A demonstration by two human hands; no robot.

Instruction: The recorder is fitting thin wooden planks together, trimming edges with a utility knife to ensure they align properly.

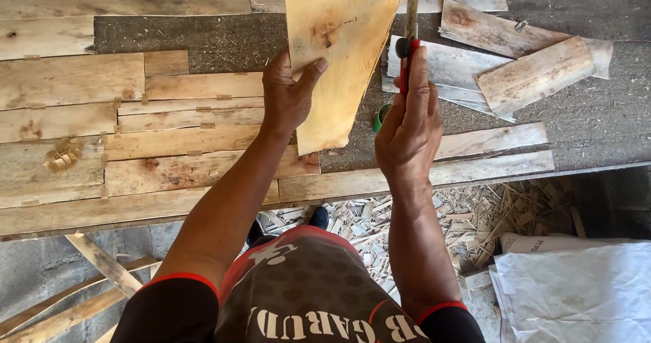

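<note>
Wood offcuts (pixel 475 221) on the floor at five o'clock, right hand (pixel 409 129) closed around a red utility knife (pixel 407 61), left hand (pixel 288 95) gripping a thin wooden sheet (pixel 337 51) at twelve o'clock over the plank workbench (pixel 81 112), veneer scraps (pixel 515 58) at two o'clock.

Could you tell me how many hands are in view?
2: the left hand grips the thin wooden sheet at its left edge; the right hand holds a red utility knife along its right edge.
</note>
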